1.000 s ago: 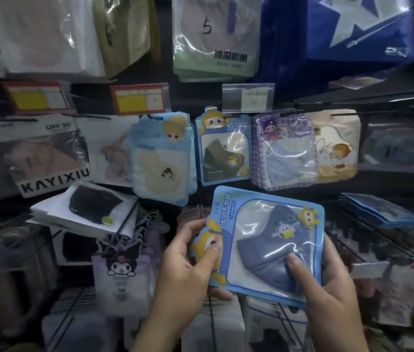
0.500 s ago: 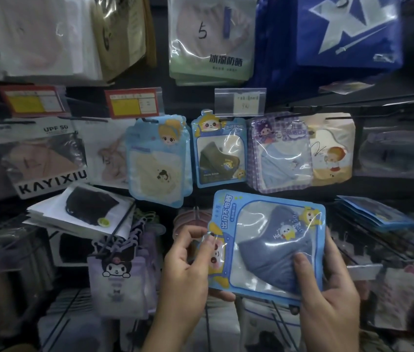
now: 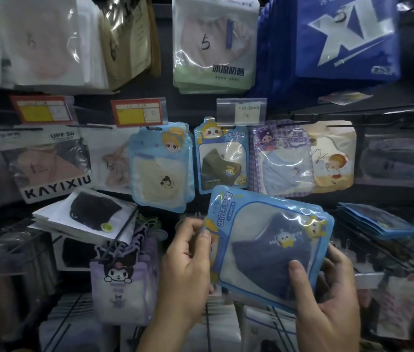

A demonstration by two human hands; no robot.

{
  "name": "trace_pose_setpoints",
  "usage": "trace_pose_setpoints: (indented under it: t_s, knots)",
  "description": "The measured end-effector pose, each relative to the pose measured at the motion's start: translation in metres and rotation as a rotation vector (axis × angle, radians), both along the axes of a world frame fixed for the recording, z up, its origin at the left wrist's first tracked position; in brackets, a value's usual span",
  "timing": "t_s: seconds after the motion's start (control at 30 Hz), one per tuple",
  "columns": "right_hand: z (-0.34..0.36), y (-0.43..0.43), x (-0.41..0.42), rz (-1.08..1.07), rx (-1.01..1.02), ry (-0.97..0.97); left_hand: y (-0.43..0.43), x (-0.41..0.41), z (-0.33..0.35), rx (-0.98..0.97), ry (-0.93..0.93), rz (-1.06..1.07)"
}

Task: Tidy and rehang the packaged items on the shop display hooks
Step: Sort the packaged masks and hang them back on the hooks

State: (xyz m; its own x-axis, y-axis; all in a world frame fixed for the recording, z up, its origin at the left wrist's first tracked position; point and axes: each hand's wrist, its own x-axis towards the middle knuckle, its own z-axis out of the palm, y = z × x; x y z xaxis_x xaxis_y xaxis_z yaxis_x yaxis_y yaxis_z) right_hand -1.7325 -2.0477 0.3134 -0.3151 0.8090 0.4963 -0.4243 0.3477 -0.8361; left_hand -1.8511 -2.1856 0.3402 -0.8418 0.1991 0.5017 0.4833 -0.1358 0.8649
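Holding a blue packet [image 3: 269,247] sideways in both hands: left hand [image 3: 188,273] clamped on its cartoon header end, right hand [image 3: 327,295] clamped on the lower right edge, thumb on the clear window. Packet sits in front of the display, just below a hanging matching packet [image 3: 221,156]. A purple packet [image 3: 122,278] hangs left of the left hand.

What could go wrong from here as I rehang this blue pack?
1. Both hands, left and right, hold the blue pack sideways, its header end at the left; it likely needs turning before it meets a hook, and glossy film could slip.
2. The matching olive-mask pack hangs close between the princess pack and the purple checked pack; reaching in could knock those askew.
3. The white packs lie tilted on their hook; a bump could dislodge them.
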Motion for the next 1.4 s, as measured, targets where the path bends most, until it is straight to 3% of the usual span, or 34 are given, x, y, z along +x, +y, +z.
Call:
trace_pose_setpoints:
  t_s: [0.2,0.3,0.43,0.57,0.7,0.9,1.17,1.4]
  knots:
    - [0.008,0.002,-0.002,-0.049,0.048,0.019,0.001,-0.012,0.021,-0.116,0.155,0.064]
    - [0.035,0.015,0.002,-0.095,0.149,0.009,-0.009,-0.017,0.054,-0.214,0.36,0.122]
    - [0.092,0.024,0.003,-0.198,0.63,-0.102,-0.011,-0.025,0.1,-0.444,0.565,0.165]
    - [0.132,0.031,-0.029,-0.062,0.816,-0.125,-0.002,-0.032,0.135,-0.573,0.654,0.155]
    - [0.144,0.056,-0.07,0.159,0.706,-0.004,0.007,-0.045,0.162,-0.701,0.661,0.175]
    - [0.145,0.066,-0.112,0.26,0.432,0.168,0.026,-0.063,0.162,-0.423,0.508,0.174]
    - [0.148,0.069,-0.13,0.181,0.426,0.252,0.037,-0.096,0.146,-0.026,0.691,0.247]
    - [0.15,0.074,-0.136,0.16,0.411,0.312,0.041,-0.104,0.151,0.041,0.794,0.201]
